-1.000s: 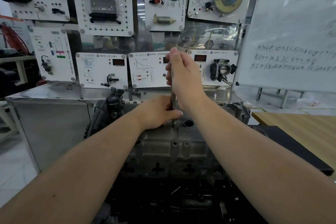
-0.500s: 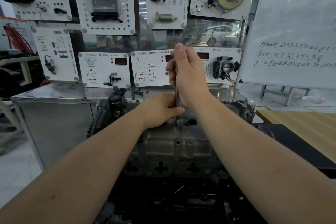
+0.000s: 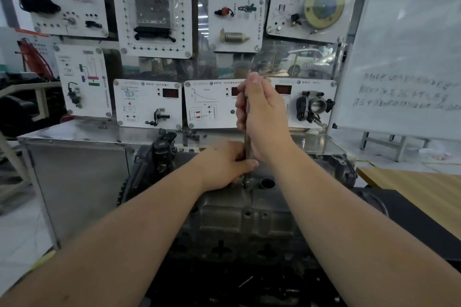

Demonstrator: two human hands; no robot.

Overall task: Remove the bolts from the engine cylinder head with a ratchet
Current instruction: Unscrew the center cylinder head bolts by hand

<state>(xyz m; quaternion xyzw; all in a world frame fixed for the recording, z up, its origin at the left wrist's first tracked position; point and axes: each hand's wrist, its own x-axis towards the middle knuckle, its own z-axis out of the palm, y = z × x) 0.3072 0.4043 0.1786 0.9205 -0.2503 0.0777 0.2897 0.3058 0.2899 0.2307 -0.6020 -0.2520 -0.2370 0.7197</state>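
Gripping ratchet (image 3: 247, 142), hands (image 3: 264, 117) mid-head.

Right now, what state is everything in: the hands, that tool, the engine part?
Right hand: wrapped round the tool's upper shaft.
Left hand: holding the tool low down.
Ratchet tool: upright, tip on the cylinder head.
Cylinder head: round hole open beside the tip.

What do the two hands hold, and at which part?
Both hold the ratchet tool, which stands upright on the cylinder head: the right hand grips its upper shaft, the left hand pinches its lower end.
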